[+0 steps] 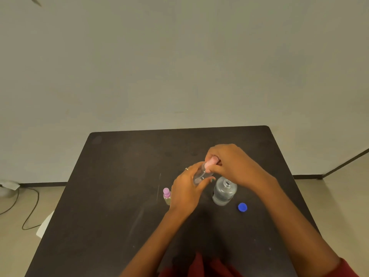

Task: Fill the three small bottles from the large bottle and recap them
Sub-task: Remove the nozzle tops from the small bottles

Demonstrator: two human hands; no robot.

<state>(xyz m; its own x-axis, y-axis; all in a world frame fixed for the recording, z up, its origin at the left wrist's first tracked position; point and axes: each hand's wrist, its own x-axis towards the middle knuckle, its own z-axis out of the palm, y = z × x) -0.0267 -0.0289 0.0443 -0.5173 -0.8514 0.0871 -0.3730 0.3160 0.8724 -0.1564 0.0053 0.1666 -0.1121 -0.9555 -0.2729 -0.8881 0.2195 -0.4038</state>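
Note:
Above the dark table [111,196], my left hand [186,191] grips a small clear bottle [200,174], tilted toward the right. My right hand [231,163] pinches the pink cap [210,163] at that bottle's neck. The large clear bottle [223,191] stands uncapped just right of my left hand, and its blue cap [242,207] lies on the table to its right. A second small bottle [167,196] with a purple cap stands upright at the left, partly hidden by my left hand. A third small bottle is not visible.
The table's far edge [179,129] meets a plain wall. A cable [30,208] and a white sheet [45,224] lie on the floor to the left. A red garment [203,266] shows at the near edge.

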